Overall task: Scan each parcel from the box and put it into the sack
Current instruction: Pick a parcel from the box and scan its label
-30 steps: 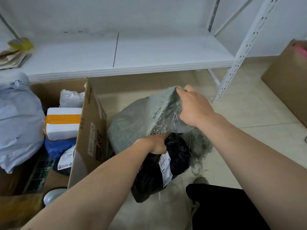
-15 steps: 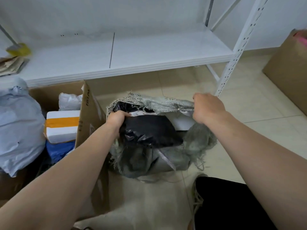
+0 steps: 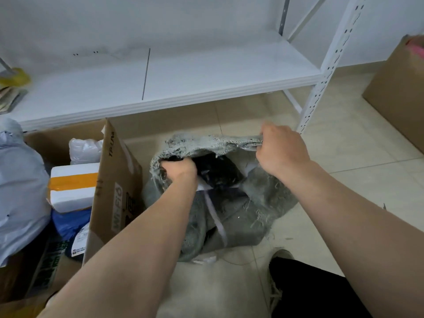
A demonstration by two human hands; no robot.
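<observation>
A grey woven sack point(image 3: 257, 203) with a frayed rim stands on the floor, its mouth open. My right hand point(image 3: 283, 150) grips the sack's rim at the right and holds it up. Inside the mouth lies a black plastic parcel point(image 3: 220, 171), which my left hand point(image 3: 179, 169) grips at its left end. The brown cardboard box point(image 3: 114, 187) stands to the left, holding a white foam parcel with orange tape point(image 3: 73, 187), a white bag point(image 3: 85, 150) and a blue parcel point(image 3: 68, 221).
A large pale blue bag point(image 3: 20, 193) sits at the far left. A white metal shelf point(image 3: 160, 76) runs behind, its post point(image 3: 321, 81) just right of the sack. Another cardboard box point(image 3: 399, 88) stands at the right. My shoe point(image 3: 278, 271) and dark trouser leg are below the sack.
The black parcel went from hanging outside the sack up and into its mouth, and has now sunk deeper. My right hand lowered the rim and pulled it wide.
</observation>
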